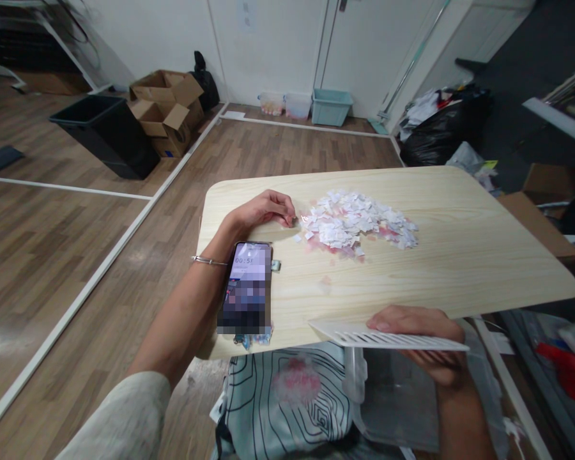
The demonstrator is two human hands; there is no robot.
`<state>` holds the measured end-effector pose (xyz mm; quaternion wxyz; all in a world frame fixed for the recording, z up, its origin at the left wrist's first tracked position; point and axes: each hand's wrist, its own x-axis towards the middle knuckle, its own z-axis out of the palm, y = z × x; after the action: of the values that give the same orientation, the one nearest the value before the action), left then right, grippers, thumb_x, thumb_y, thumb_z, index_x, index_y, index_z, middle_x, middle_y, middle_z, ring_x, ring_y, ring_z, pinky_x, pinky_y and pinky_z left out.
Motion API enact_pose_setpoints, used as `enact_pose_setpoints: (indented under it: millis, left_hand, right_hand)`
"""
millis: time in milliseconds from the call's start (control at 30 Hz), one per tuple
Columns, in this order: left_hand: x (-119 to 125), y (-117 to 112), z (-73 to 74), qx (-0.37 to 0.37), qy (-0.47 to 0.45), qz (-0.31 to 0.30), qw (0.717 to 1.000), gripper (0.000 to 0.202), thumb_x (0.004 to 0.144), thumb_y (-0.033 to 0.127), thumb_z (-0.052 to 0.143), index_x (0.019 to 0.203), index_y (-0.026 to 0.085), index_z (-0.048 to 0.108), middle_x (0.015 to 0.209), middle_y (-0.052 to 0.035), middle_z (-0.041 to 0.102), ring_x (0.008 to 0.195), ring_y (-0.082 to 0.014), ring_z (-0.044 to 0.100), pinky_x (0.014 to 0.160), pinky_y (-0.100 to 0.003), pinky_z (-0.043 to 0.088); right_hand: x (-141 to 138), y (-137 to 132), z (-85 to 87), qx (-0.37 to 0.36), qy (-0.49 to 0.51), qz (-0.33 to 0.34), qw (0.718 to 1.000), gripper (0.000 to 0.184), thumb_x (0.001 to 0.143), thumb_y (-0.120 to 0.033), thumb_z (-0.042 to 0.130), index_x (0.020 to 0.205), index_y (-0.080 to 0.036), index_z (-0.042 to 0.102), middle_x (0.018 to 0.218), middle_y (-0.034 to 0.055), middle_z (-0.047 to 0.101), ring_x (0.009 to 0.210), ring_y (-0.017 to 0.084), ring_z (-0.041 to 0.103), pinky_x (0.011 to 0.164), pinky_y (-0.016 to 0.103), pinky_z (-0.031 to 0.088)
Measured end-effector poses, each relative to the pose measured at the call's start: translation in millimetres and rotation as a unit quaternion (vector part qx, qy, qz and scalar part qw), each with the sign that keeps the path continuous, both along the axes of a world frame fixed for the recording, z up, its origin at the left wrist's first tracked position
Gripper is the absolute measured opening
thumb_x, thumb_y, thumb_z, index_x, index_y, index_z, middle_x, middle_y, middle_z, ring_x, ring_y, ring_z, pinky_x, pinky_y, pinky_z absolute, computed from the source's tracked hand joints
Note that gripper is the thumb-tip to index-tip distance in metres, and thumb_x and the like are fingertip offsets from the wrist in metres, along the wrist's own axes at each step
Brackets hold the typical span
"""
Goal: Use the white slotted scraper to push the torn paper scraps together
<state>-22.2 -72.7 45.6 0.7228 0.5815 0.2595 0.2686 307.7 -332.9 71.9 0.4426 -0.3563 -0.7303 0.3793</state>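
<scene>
At the pale wood-grain table (460, 249), a white slotted plastic board (352, 334) is gripped by the right hand (416, 321). The left forearm (186, 310) is flanked by a lit smartphone (248, 273). Beside heaped white paper scraps (347, 220), the left hand (269, 209) is curled; any pinched item cannot be discerned. Beyond, a turquoise plastic tub (331, 108) is seen.

Soft, even light falls on the bench (460, 243), with a faint shadow by the left hand (271, 207). The wood floor (67, 255) shines in pale spots at left; the far right is dim. Edges look stretched and blurry, and blocky squares hide much of the phone (246, 300).
</scene>
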Motion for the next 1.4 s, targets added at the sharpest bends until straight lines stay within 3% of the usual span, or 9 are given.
enact_pose_setpoints:
  millis: [167,400,567,767,1033,1400]
  left_hand:
    - [0.1,-0.4,0.3,-0.004,0.002,0.006,1.0,0.008,0.074,0.015,0.084,0.078,0.008,0.081,0.078,-0.0107,0.081,0.072,-0.0136,0.076,0.073,-0.023,0.061]
    - [1.1,0.4,-1.5,-0.006,-0.006,0.005,1.0,0.011,0.072,0.016,0.086,0.077,0.008,0.081,0.077,-0.0106,0.081,0.07,-0.014,0.077,0.071,-0.023,0.062]
    - [1.4,-1.2,0.3,-0.009,-0.008,0.009,1.0,0.01,0.071,0.015,0.085,0.076,0.008,0.08,0.076,-0.0105,0.081,0.068,-0.014,0.076,0.07,-0.023,0.062]
    - [1.7,-2.5,1.4,0.0,-0.004,0.015,1.0,0.01,0.071,0.016,0.085,0.076,0.008,0.081,0.075,-0.0105,0.08,0.069,-0.0137,0.077,0.07,-0.021,0.062]
    - [1.0,-1.3,-0.9,0.005,0.0,0.012,1.0,0.01,0.073,0.018,0.085,0.077,0.01,0.081,0.075,-0.01,0.081,0.071,-0.0136,0.078,0.071,-0.02,0.063]
    - [0.4,2.0,-4.1,0.001,0.004,0.009,1.0,0.011,0.074,0.017,0.086,0.078,0.008,0.081,0.077,-0.0113,0.081,0.071,-0.014,0.077,0.071,-0.022,0.063]
  right_hand:
    - [-1.5,-2.2,-5.4,-0.002,-0.007,0.01,1.0,0.025,0.101,-0.048,0.072,0.114,-0.037,0.091,0.087,0.0091,0.09,0.078,0.032,0.088,0.068,0.04,0.073]
    - [-5.0,-3.7,-15.9,0.058,0.005,-0.075,0.995,0.018,0.101,-0.035,0.077,0.113,-0.036,0.09,0.101,0.0062,0.092,0.089,0.028,0.089,0.08,0.036,0.074]
    - [-10.1,4.0,-8.8,0.06,-0.023,-0.018,0.998,0.024,0.101,-0.046,0.076,0.113,-0.033,0.092,0.099,0.0087,0.092,0.09,0.029,0.09,0.084,0.037,0.074]
    - [-10.3,5.8,-4.3,0.041,-0.038,0.017,0.998,0.021,0.099,-0.043,0.079,0.114,-0.036,0.091,0.101,0.0074,0.092,0.092,0.03,0.09,0.087,0.039,0.073]
    - [-10.3,6.1,-10.5,0.039,-0.032,0.058,0.997,0.02,0.095,-0.038,0.084,0.112,-0.029,0.091,0.1,0.0101,0.092,0.094,0.028,0.09,0.09,0.037,0.072]
    - [-13.8,4.1,-5.4,-0.014,-0.009,0.115,0.993,0.026,0.098,-0.048,0.081,0.111,-0.028,0.092,0.099,0.0139,0.092,0.097,0.024,0.089,0.091,0.034,0.071]
